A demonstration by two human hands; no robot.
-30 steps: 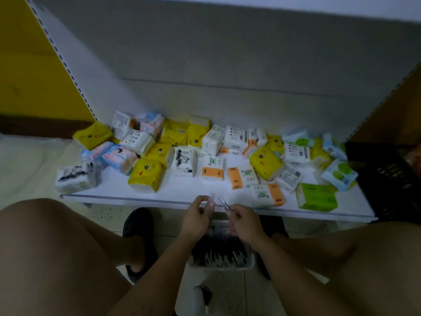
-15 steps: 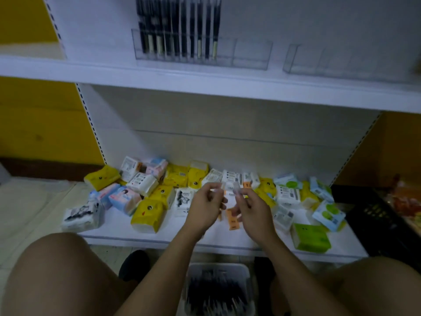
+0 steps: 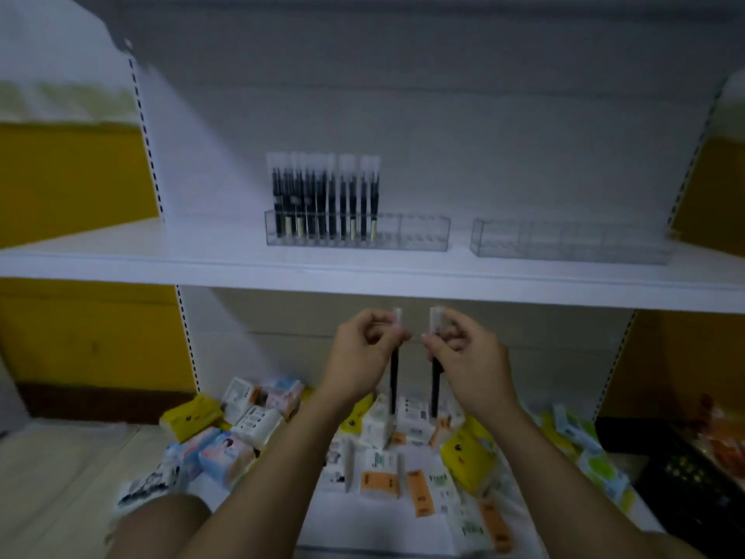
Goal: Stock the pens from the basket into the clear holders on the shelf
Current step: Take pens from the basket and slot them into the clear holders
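Observation:
My left hand pinches a black pen near its clear cap, the pen hanging upright. My right hand pinches a second black pen the same way. Both hands are just below the front edge of the upper shelf. On that shelf stands a clear holder whose left part holds several upright black pens. A second clear holder to its right shows no pens. The basket is out of view.
The lower shelf is strewn with several tissue packs in yellow, white, orange and green. A black crate sits at the lower right. My bare knees frame the bottom corners. Yellow wall panels flank the shelving.
My view has tilted up from the basket and lower shelf to the upper shelf. Both hands rose from the basket, each carrying a pen, to just under the upper shelf's edge.

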